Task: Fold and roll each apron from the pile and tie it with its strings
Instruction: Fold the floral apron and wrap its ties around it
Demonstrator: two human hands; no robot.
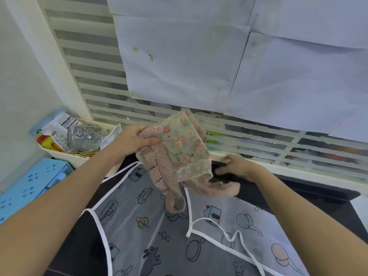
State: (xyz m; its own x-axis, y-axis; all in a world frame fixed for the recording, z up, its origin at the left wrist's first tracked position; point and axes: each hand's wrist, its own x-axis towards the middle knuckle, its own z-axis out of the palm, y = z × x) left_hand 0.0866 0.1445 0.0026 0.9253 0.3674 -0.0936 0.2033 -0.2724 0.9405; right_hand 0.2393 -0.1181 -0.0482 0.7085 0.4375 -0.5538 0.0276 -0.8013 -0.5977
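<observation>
Pink dotted cloth with a floral panel, the bundled apron (175,154) hangs mid-frame above the dark tabletop (310,198), gripped at its upper left edge by the left hand (131,142), thumb and fingers pinched on the fabric. The right hand (233,168) reaches behind its lower right; I cannot tell what those blurred fingers hold. Below lies a grey cartoon-print apron (159,226), spread flat. It looks like tying or setting aside; next, secure the dangling strap (177,204).
</observation>
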